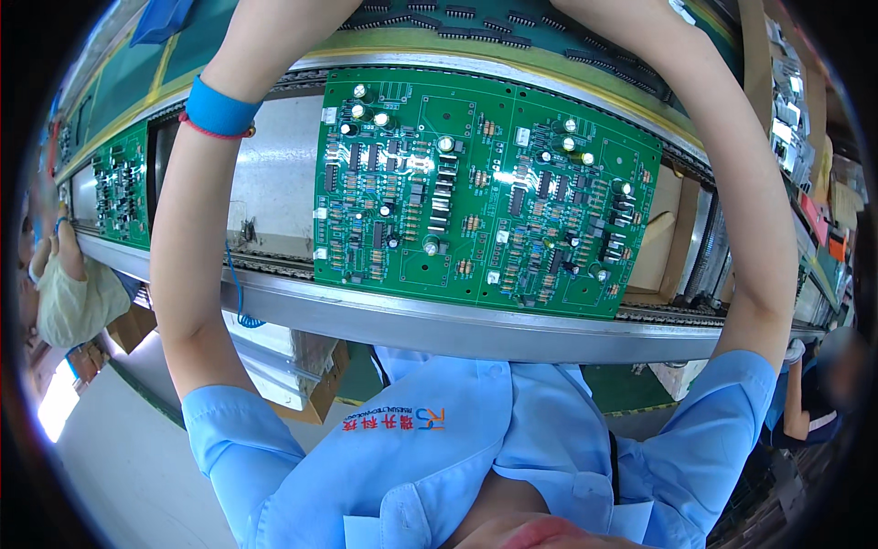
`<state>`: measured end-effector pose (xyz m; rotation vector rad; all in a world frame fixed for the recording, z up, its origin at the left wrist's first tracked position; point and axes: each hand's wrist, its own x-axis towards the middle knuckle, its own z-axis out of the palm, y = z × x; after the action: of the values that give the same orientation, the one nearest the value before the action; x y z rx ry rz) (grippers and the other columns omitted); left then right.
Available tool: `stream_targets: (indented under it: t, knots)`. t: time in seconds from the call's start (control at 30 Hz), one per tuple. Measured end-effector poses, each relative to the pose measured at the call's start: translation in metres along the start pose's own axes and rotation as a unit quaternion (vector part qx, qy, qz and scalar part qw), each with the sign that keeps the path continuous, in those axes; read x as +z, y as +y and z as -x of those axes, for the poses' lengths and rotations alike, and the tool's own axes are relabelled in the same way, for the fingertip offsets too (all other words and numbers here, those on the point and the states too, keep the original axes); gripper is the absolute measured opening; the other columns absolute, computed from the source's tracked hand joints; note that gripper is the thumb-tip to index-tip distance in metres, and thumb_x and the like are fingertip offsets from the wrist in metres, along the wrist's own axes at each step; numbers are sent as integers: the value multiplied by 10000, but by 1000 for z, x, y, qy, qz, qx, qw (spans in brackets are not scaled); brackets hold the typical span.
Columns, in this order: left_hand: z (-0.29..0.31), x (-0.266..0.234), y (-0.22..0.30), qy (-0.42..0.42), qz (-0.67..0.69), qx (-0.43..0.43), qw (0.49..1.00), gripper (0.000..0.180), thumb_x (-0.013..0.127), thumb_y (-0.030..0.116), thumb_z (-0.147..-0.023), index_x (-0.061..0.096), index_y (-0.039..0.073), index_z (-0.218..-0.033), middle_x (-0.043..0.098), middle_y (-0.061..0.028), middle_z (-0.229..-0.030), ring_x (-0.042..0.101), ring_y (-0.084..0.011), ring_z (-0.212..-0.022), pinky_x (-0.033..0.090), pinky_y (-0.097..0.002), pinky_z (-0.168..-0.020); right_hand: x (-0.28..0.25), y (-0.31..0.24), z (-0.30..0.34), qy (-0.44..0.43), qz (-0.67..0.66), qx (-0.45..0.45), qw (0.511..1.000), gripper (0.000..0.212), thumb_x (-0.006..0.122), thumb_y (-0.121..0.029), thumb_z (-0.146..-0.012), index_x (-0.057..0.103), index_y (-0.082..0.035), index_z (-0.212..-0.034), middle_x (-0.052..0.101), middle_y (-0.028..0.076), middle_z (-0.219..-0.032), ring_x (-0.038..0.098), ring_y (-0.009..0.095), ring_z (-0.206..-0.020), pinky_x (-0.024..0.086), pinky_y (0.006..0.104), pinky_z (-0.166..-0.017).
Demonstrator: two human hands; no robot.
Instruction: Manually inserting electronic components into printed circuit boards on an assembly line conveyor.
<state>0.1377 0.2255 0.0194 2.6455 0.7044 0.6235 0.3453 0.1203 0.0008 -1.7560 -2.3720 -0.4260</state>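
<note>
A large green circuit board (489, 192) lies across the rails in front of me, filled with resistors, black chips, silver-topped capacitors and white connectors. Both my arms reach over it to the far side. Only the base of my left hand (297, 20) shows at the top edge, past a blue wristband (219, 108) and a red cord. My right hand (617, 14) is likewise cut off by the top edge. The fingers of both are out of the picture, so what they hold cannot be seen. Near them, several black pin-legged chips (485, 37) lie in rows on a green surface.
The metal conveyor rail (439, 320) runs along my side. Another populated board (121, 183) sits on the line at left. A blue coiled cord (240, 297) hangs by the rail. Other people are at far left (78, 284) and far right (809, 393).
</note>
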Motion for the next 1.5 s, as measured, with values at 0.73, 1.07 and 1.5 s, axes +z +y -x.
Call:
stream_targets:
  t: [0.73,1.07,1.5]
  knots:
    - [46,-36,39,14,-165,74,983,72,727,42,-789,661,56,-815,611,-73,-782,537,-185,-754,418,-332,-807,-67,-116,95,-46,-145,162,975,245,662,87,-796,670,-53,-996,684,86,-861,671,248,-747,515,312,-651]
    - [93,-58,32,-18,-136,100,985,108,741,53,-744,651,64,-802,587,-59,-795,534,-190,-766,393,-364,-837,-65,-111,96,-36,-132,133,982,279,685,82,-791,649,-67,-1025,699,56,-842,695,199,-734,510,273,-591]
    - [103,-53,34,-52,-91,170,980,164,762,68,-679,636,77,-784,551,-39,-813,529,-197,-784,358,-410,-879,-64,-109,97,-35,-125,126,984,300,694,90,-777,632,-58,-1031,705,56,-860,705,209,-757,526,277,-637]
